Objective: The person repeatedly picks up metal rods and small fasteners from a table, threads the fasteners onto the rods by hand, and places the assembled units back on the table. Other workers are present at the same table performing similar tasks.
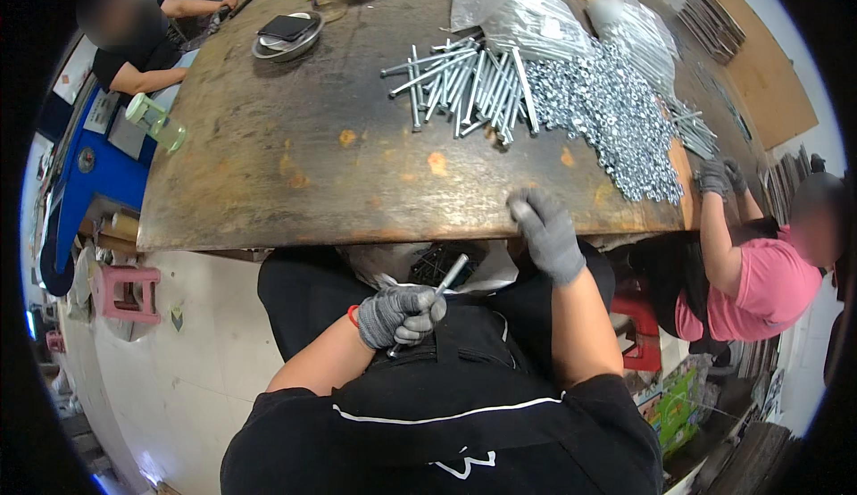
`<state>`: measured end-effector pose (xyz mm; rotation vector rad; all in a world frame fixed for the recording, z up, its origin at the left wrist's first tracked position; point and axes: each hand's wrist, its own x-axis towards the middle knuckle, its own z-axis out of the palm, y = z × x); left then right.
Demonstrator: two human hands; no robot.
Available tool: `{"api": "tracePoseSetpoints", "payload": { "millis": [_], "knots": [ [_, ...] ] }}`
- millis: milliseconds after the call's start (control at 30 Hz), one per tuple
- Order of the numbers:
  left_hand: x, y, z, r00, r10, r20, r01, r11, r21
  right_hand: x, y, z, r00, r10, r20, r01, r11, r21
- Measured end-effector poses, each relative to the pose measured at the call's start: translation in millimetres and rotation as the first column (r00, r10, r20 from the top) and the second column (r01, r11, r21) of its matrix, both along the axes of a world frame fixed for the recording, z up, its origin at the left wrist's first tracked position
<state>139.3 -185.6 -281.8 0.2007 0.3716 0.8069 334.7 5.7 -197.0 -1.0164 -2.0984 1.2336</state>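
Note:
My left hand [402, 313], in a grey knit glove, is wrapped round a long silver bolt [454, 272] held slantwise over my lap. The bolt's upper end sticks out past my fingers and its lower end below them. My right hand [546, 234], also gloved, is at the table's near edge with its fingers curled together. What it holds, if anything, is too small to make out. Ahead of it on the table [312, 165] lie a loose heap of long silver bolts [473, 84] and a large spread of small shiny nuts [607, 116]. Between my knees an open pale bag [495, 272] holds dark metal pieces.
Clear plastic bags of bolts [536, 22] lie behind the heap. A metal bowl [287, 38] with a dark flat item stands far left, near a clear jar [156, 122]. A gloved co-worker in pink [759, 285] sits right; another person [134, 49] sits left. A pink stool [128, 292] stands on the floor.

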Motion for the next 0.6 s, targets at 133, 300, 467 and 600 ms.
{"api": "tracePoseSetpoints", "payload": {
  "millis": [133,300,467,600],
  "knots": [
    [8.6,8.1,24.6,0.919,0.144,-0.367,-0.130,0.989,0.062,0.0,75.4,-71.6,0.852,-0.330,0.406,0.179,0.913,0.366],
    [12.0,18.3,23.7,0.817,0.281,-0.503,-0.229,0.960,0.163,17.4,153.2,-81.7,0.715,-0.615,0.331,0.484,0.778,0.400],
    [15.6,30.6,34.5,0.696,0.387,-0.605,-0.280,0.922,0.268,1.0,171.3,-55.8,0.560,-0.631,0.537,0.455,0.776,0.437],
    [17.3,41.9,38.2,0.529,0.442,-0.724,-0.197,0.894,0.402,0.9,173.0,-59.1,0.568,-0.594,0.570,0.401,0.804,0.439]
  ]
}}
